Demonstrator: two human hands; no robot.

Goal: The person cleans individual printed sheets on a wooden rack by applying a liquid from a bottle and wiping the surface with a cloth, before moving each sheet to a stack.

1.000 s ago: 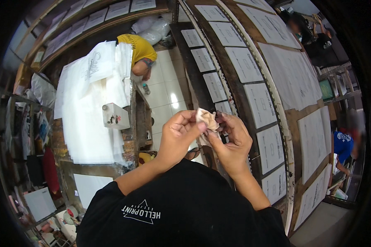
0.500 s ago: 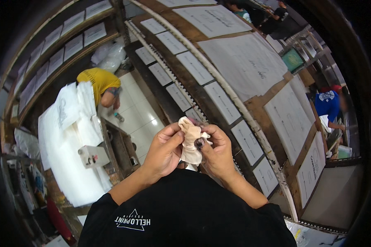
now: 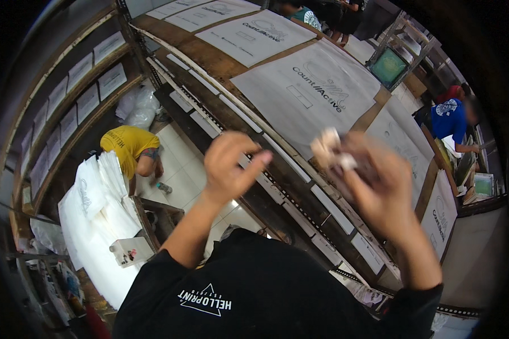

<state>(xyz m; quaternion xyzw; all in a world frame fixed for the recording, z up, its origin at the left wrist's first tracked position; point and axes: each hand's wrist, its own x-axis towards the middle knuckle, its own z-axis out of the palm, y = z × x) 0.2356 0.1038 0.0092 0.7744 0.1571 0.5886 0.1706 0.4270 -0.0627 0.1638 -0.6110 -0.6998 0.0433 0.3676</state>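
My right hand (image 3: 379,181) is raised over the rack's edge, blurred by motion. Its fingers close on a crumpled cream cloth (image 3: 326,148), whose end sticks out past the fingertips. Nothing shows in my left hand (image 3: 232,169); it hovers in front of my chest, fingers loosely curled and the thumb standing apart from them. Beyond both hands, white sheets with black print lie on the brown top board of the rack, the nearest large printed sheet (image 3: 266,85) among them.
Lower shelf tiers with narrow printed sheets (image 3: 331,209) run diagonally before me. At left stand a stack of white sheets (image 3: 87,226), a small white container (image 3: 131,251) and a person in a yellow shirt (image 3: 127,144), bending. Someone in a blue shirt (image 3: 449,121) works at far right.
My hands have parted. The right has carried the cloth up and to the right; the left has let go of it and risen slightly. The view has shifted too.
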